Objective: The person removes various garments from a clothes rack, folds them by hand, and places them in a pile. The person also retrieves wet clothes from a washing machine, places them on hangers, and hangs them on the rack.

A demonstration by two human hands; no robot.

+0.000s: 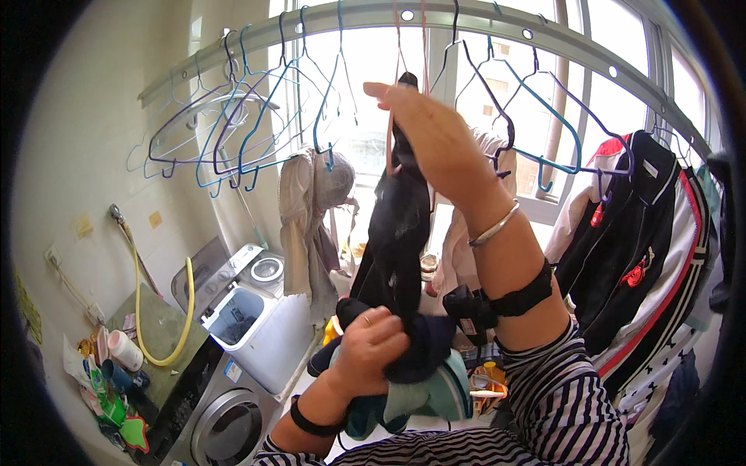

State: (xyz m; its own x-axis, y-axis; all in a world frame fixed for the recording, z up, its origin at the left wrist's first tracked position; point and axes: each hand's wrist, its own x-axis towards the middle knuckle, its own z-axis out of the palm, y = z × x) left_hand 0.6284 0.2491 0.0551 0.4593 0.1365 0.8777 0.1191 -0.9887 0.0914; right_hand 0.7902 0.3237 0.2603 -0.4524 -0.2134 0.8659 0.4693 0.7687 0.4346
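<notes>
My left hand (373, 349), with a ring on one finger, is closed on a bunched dark cloth bundle (422, 349) at the lower middle. Pale green cloth (437, 387) hangs below that bundle. Above it a long black garment (399, 227) hangs in front of the window, its top close to a pink hanger (390, 140). My right hand (422, 125) is raised in front of the garment's upper end and the hanger, with a bangle on the wrist. Whether its fingers grip the cloth or the hanger cannot be made out.
A metal rail (361, 23) crosses overhead with several wire hangers (274, 157). Black jackets (612, 233) hang at right, a beige cloth hat (335, 172) behind. At left stand an open-lidded twin-tub washer (262, 338), a front-loading washer (227, 431) and a counter (169, 332) with a yellow hose (192, 303).
</notes>
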